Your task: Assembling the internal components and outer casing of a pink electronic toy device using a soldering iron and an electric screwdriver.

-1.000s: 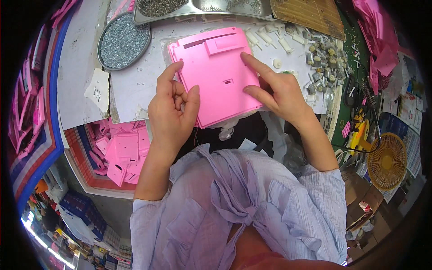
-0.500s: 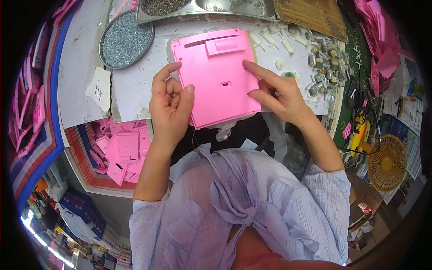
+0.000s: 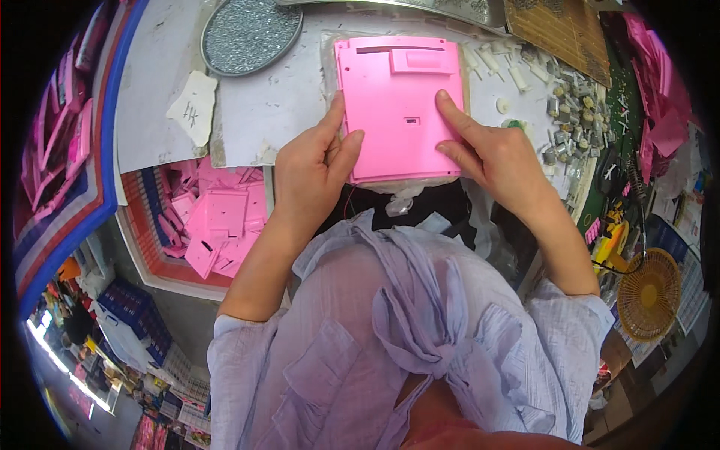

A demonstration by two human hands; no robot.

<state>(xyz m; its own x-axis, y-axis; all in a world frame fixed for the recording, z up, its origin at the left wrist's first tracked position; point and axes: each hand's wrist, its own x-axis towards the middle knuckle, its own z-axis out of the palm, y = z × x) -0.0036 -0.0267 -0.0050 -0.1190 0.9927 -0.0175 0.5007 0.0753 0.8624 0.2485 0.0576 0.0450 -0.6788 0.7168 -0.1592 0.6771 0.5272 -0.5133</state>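
A flat, roughly square pink plastic casing [image 3: 394, 146] lies in front of me at the table's near edge. It has a long slot near its far side, a raised rectangular block and a small opening with a dark part near the middle. My left hand [image 3: 319, 157] grips its left edge, thumb on the top face. From the other side my right hand [image 3: 499, 154] holds the right edge, thumb and forefinger resting on the surface. Beneath the casing a padded, plastic-wrapped piece [image 3: 330, 60] shows at the rim; the casing's underside is hidden.
A round tray of small metal screws [image 3: 251, 34] stands at the far left, near a torn white piece [image 3: 193, 109]. Small motors [image 3: 570, 112] and white plastic parts [image 3: 517, 75] lie right. Pink pieces fill a bin [image 3: 217, 217] below left. A yellow fan [image 3: 649, 292] stands right.
My view has shifted, so the table appears lower left. The casing has straightened from a slight tilt and settled on the padded piece. Both hands keep to its edges, the left fingers less curled.
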